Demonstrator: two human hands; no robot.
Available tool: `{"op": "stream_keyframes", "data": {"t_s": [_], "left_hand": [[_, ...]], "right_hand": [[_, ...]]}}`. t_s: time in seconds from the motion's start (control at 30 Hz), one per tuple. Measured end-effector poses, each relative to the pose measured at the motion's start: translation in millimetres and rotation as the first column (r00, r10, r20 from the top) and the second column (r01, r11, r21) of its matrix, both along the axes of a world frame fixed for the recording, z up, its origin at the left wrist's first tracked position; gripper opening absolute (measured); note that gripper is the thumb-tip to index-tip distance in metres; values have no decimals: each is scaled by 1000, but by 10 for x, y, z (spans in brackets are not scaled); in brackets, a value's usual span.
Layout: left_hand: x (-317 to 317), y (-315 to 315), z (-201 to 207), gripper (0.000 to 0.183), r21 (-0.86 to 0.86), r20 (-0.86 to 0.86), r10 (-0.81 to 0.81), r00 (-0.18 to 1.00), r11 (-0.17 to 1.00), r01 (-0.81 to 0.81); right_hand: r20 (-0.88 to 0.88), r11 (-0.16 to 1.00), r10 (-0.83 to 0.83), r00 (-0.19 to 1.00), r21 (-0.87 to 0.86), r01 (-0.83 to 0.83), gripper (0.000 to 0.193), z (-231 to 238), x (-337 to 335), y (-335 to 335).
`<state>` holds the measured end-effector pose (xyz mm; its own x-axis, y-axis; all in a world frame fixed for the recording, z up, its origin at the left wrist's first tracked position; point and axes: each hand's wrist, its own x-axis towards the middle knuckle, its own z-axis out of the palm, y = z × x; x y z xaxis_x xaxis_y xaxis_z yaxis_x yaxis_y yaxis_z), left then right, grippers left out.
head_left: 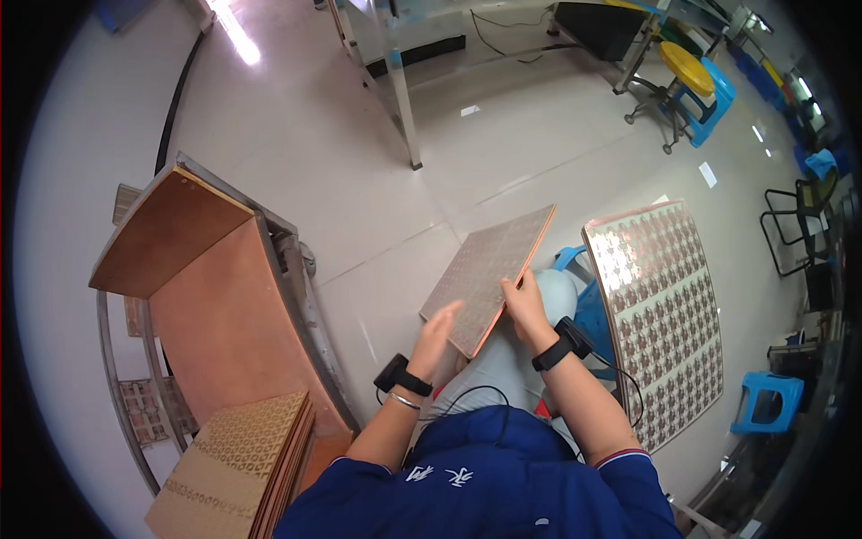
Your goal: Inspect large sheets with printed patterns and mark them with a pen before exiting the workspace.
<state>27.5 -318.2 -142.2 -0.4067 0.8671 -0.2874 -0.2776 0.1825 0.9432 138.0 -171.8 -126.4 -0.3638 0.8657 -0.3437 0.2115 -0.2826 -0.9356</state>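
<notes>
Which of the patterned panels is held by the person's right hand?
The tilted panel in the middle, its edge gripped by the right hand. The upright-patterned panel at right and the brown stack at lower left are untouched.

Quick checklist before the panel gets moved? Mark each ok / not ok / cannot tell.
1. Right hand on the held panel: ok, gripping its right edge, thumb on the face.
2. Left hand in contact: cannot tell; blurred in front of the panel's lower part.
3. Held panel level: not ok, tilted.
4. Silver-patterned panel at right fully supported: cannot tell; it overlaps the blue stool and hides any contact.
5. Right wrist cable clear of that panel: cannot tell; it crosses it in view.
6. Board stack at lower left apart from both hands: ok.
</notes>
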Motion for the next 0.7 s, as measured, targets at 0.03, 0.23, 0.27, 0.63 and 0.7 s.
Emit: {"op": "stream_keyframes", "data": {"t_s": [0.03, 0.23, 0.27, 0.63, 0.7], "left_hand": [[21, -74, -187, 40, 1, 1, -5, 1000, 1000, 5], [145, -19, -543, 44, -209, 915, 253, 313, 964, -167], [120, 45, -588, 42, -252, 915, 304, 265, 944, -215], [-372, 586, -558, 25, -101, 920, 261, 293, 879, -465], [-550, 784, -601, 19, -159, 916, 325, 234, 832, -532]], "right_hand": [[1, 1000, -5, 1000, 1, 5, 36, -105, 18, 29], [0, 998, -41, 999, 50, 41, 41, -444, 33, 59], [-16, 1000, -11, 1000, -3, 11, 43, -448, 26, 98], [-70, 990, -124, 990, 55, 128, 39, -55, -521, 386], [-213, 978, -153, 965, -172, 117, 46, 59, -668, 476]]}}
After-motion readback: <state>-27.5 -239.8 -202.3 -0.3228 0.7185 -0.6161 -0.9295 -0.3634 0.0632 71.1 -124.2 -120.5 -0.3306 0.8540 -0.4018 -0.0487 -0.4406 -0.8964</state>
